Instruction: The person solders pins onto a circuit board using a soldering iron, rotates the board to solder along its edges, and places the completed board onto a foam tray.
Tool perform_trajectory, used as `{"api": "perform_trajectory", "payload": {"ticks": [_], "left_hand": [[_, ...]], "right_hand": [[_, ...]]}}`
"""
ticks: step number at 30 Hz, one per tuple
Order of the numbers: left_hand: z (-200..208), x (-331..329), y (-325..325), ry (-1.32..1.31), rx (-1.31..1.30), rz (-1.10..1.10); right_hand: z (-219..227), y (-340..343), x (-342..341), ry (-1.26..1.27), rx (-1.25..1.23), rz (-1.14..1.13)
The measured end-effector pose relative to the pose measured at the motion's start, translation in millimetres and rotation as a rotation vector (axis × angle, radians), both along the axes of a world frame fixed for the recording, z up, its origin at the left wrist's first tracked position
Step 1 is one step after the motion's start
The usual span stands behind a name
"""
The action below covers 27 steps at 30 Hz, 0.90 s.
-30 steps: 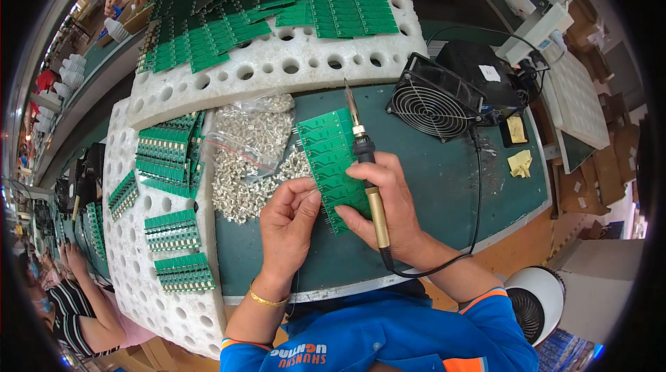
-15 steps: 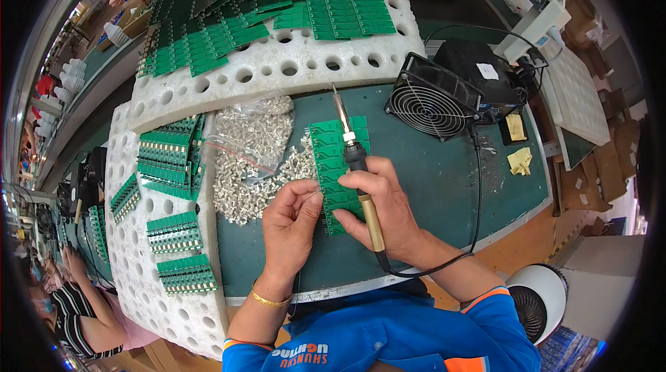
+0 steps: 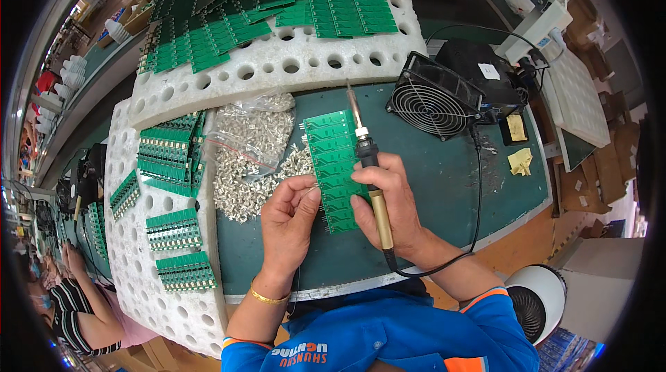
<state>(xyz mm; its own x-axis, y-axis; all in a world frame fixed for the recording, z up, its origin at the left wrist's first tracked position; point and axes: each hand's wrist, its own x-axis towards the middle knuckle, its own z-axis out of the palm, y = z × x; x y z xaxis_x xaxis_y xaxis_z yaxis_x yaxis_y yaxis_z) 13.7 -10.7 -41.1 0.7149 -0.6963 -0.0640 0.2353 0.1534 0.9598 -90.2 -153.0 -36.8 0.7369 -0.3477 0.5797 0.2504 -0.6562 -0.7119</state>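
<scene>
Green circuit board is lying between your two hands over the dark green bench top, its long side running away from you and its pins sticking out along the left edge. Your left hand is reaching that edge with thumb and forefinger pressed together; they are pinching what may be a thin wire, though it is showing too finely to be sure. Your right hand is gripping a soldering iron, its fingers curling around the handle while the thumb tip is resting against the board's right side. The iron is pointing away from you, its tip standing beyond the board's far right corner, and its cord is curving up on the right toward a black fan.

Just left of the board, small metal parts are lying in a loose heap, and a clear plastic bag is holding more of them. Farther left, a white foam slab is carrying stacked boards; across the far side, another foam slab is bearing many overlapping green panels. Beyond the fan, a yellow sponge is sitting near the bench's right edge.
</scene>
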Motion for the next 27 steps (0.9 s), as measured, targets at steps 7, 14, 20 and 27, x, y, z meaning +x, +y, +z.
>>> {"api": "perform_trajectory", "payload": {"ticks": [7, 14, 20, 27], "left_hand": [[-2, 3, -1, 0.036, -0.048, 0.057], [1, 8, 1, 0.031, -0.095, 0.094], [0, 11, 7, 0.015, -0.095, 0.095], [-3, 9, 4, 0.005, -0.105, 0.093]], "right_hand": [[-2, -5, -2, -0.177, -0.103, -0.136], [3, -7, 0, -0.189, -0.135, -0.061], [13, -14, 5, -0.202, -0.263, -0.066], [5, -19, 10, -0.295, -0.269, -0.075]]}}
